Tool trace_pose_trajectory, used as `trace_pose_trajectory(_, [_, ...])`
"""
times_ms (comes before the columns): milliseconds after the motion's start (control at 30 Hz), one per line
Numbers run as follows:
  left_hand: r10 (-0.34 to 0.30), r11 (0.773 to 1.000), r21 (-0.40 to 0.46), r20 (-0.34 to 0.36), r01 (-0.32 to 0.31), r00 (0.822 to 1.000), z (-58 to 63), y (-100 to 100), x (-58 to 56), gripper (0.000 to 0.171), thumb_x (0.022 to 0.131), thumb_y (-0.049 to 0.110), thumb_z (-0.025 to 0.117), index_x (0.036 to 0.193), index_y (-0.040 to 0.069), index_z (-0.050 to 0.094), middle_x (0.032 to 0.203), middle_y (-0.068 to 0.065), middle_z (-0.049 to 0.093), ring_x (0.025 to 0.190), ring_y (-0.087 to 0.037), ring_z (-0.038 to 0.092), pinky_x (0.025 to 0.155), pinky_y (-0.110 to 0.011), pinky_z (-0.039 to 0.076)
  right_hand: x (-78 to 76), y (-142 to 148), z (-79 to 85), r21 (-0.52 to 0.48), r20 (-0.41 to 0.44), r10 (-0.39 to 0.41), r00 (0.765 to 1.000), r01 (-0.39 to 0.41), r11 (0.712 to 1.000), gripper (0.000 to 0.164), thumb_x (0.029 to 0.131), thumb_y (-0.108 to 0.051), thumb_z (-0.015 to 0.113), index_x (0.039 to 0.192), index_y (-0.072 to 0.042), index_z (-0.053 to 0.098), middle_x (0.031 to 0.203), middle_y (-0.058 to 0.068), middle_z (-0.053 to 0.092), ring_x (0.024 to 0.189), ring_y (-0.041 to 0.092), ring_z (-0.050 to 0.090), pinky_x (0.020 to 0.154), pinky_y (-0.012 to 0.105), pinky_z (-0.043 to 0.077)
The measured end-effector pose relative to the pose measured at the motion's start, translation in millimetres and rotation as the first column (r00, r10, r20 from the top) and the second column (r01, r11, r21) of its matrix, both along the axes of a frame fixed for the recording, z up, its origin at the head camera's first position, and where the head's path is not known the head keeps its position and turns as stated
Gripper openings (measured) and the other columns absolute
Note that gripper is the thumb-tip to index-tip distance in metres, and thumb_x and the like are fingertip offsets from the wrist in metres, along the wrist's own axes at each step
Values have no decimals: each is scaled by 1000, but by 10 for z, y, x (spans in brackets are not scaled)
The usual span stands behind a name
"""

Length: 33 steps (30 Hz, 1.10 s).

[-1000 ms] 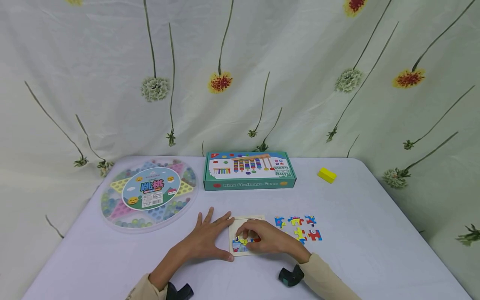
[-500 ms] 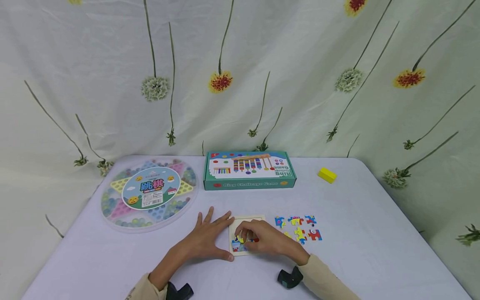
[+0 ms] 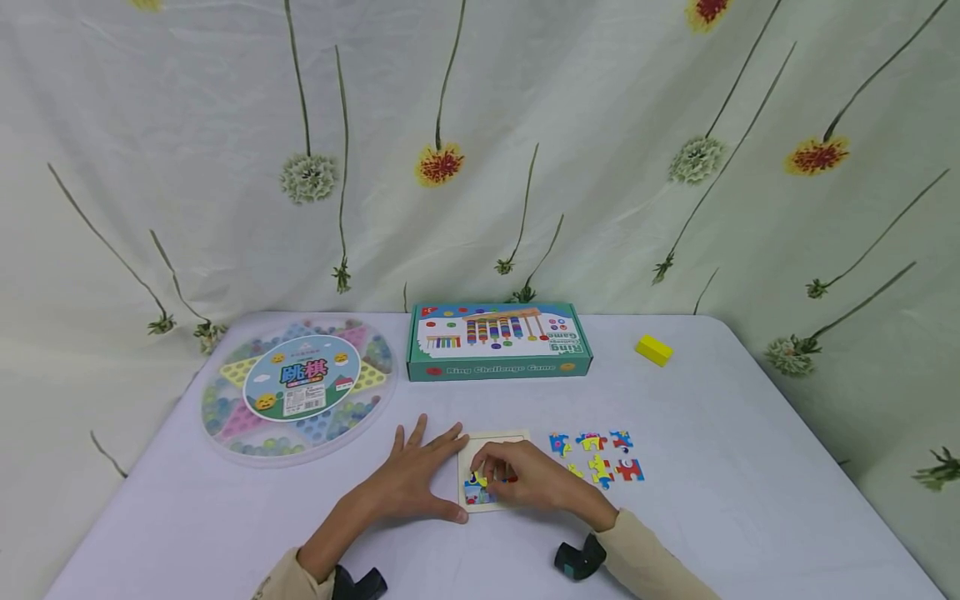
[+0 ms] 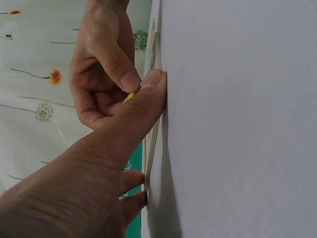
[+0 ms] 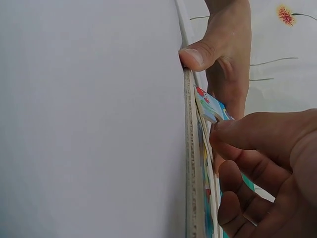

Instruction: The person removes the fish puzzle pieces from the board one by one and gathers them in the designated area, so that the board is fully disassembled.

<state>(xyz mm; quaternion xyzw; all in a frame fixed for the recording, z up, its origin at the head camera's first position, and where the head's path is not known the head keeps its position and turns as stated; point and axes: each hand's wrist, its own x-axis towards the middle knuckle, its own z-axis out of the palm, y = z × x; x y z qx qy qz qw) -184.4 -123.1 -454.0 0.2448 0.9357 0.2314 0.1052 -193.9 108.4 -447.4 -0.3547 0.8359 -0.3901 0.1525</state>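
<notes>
A small wooden puzzle tray (image 3: 491, 436) lies flat on the table, with several bright pieces in its lower part. My left hand (image 3: 412, 473) spreads its fingers beside it, fingertips and thumb touching the tray's left edge. Over the tray, my right hand (image 3: 534, 475) pinches a jigsaw piece (image 5: 209, 104) between thumb and fingers. In the right wrist view this blue piece with a red print stands tilted, one edge raised above the tray. From the head, the right fingers cover part of the tray's inside.
Several loose jigsaw pieces (image 3: 628, 470) lie right of the tray, partly behind the right wrist. Behind stands a green game box (image 3: 498, 368). A round Chinese checkers set (image 3: 300, 379) lies back left, and a yellow block (image 3: 654, 351) back right. A floral curtain (image 3: 600, 167) hangs behind the table.
The right wrist has shifted very slightly left and toward the near side, its fingers staying over the tray. The left hand keeps its place at the tray's edge.
</notes>
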Motion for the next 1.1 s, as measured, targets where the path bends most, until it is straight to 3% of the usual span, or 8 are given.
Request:
trace_pose_trajectory(633, [-1, 1000, -3, 1, 1, 1000, -8, -2, 0, 104, 62, 68, 76, 147, 21, 40, 158, 2, 26, 144, -47, -4, 109, -69, -7, 5, 3, -2, -25, 10, -21, 1000, 21, 999, 25, 87, -6, 68, 108, -18, 65, 83, -10, 60, 70, 3, 49, 62, 16, 43])
trace_pose_trajectory(1100, [-4, 1000, 1, -5, 4, 1000, -3, -4, -3, 104, 62, 68, 76, 147, 20, 40, 158, 2, 26, 143, -48, -3, 108, -70, -7, 6, 8, 11, -42, 32, -26, 999, 28, 999, 26, 87, -3, 67, 107, -20, 65, 83, -9, 58, 70, 3, 48, 61, 15, 42])
